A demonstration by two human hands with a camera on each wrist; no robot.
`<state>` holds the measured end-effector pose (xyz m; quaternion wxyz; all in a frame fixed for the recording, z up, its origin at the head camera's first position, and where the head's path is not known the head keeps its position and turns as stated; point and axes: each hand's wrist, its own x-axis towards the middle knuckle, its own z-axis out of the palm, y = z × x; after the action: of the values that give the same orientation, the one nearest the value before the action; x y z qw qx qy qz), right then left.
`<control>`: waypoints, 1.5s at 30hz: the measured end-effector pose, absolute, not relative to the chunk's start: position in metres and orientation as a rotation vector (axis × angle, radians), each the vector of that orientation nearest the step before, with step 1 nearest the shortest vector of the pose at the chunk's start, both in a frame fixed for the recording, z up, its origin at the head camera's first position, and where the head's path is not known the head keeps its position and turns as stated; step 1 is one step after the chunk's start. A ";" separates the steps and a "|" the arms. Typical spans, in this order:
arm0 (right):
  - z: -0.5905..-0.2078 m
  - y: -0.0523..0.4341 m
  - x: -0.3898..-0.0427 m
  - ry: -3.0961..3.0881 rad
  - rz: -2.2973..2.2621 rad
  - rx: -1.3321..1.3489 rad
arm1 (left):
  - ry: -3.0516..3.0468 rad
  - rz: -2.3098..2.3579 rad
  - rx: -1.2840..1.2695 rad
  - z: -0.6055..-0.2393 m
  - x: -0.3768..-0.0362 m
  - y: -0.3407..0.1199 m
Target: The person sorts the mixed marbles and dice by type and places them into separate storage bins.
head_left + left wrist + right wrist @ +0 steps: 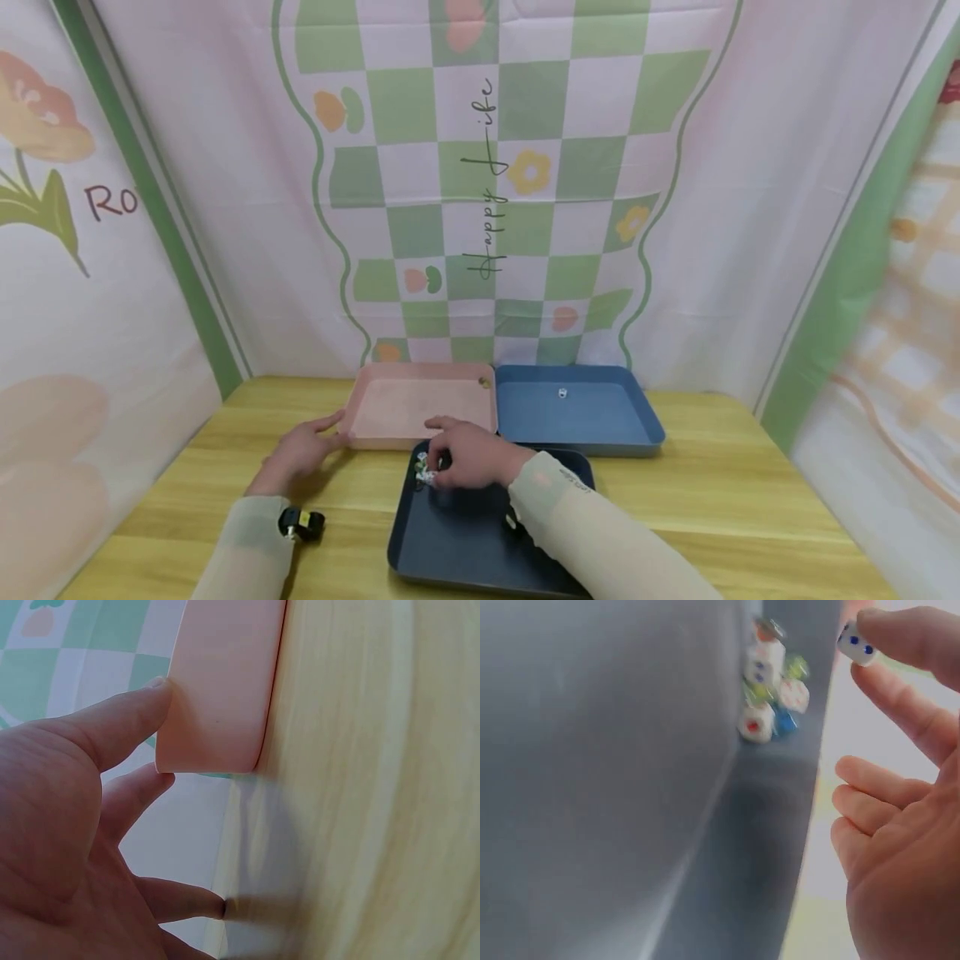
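Observation:
My right hand (450, 457) hovers over the far left corner of a dark navy tray (465, 550). It pinches a white die with blue pips (857, 644) between thumb and forefinger. A small heap of several dice (769, 688) lies in that corner (423, 472). My left hand (303, 446) rests on the table with its fingers straight. Its thumb (142, 705) touches the near left corner of a pink tray (221, 682), which stands behind the navy one (420, 408).
A blue tray (600, 429) stands to the right of the pink one, with a single white die (562, 392) in it. A small object (484, 382) lies in the pink tray's far right corner. Patterned cloth walls enclose the wooden table (735, 500) on three sides.

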<state>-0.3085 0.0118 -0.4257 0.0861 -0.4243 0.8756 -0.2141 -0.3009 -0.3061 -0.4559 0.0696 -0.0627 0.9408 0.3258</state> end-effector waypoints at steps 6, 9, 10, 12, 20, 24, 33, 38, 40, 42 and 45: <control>-0.412 0.041 -0.324 2.742 -0.848 -1.182 | 2.857 0.968 -0.140 -0.457 -0.299 -0.309; -0.404 0.058 -0.332 2.815 -0.932 -1.134 | 2.862 0.964 -0.128 -0.457 -0.299 -0.310; -0.402 0.064 -0.335 2.839 -0.949 -1.112 | 2.863 0.964 -0.124 -0.457 -0.299 -0.311; -0.399 0.076 -0.341 2.903 -0.947 -1.054 | 2.867 0.968 -0.112 -0.457 -0.300 -0.311; -0.388 0.124 -0.364 3.183 -0.833 -0.735 | 2.870 0.971 -0.103 -0.457 -0.301 -0.310; -0.385 0.147 -0.374 3.230 -0.848 -0.545 | 2.867 0.969 -0.118 -0.456 -0.300 -0.310; -0.387 0.178 -0.387 3.302 -0.782 -0.488 | 2.871 0.961 -0.125 -0.455 -0.299 -0.308; -0.391 0.184 -0.391 3.329 -0.754 -0.512 | 2.864 0.962 -0.146 -0.457 -0.300 -0.308; -0.392 0.185 -0.392 3.338 -0.764 -0.518 | 2.864 0.960 -0.151 -0.457 -0.300 -0.308; -0.393 0.187 -0.393 3.347 -0.777 -0.522 | 2.864 0.959 -0.155 -0.458 -0.300 -0.308; -0.393 0.189 -0.393 3.351 -0.807 -0.518 | 2.866 0.960 -0.153 -0.458 -0.301 -0.309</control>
<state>-0.3932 0.1887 -0.3930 -0.1710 -0.1466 0.9472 -0.2282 -0.3006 -0.3088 -0.4576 0.0578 -0.0506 0.9454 0.3167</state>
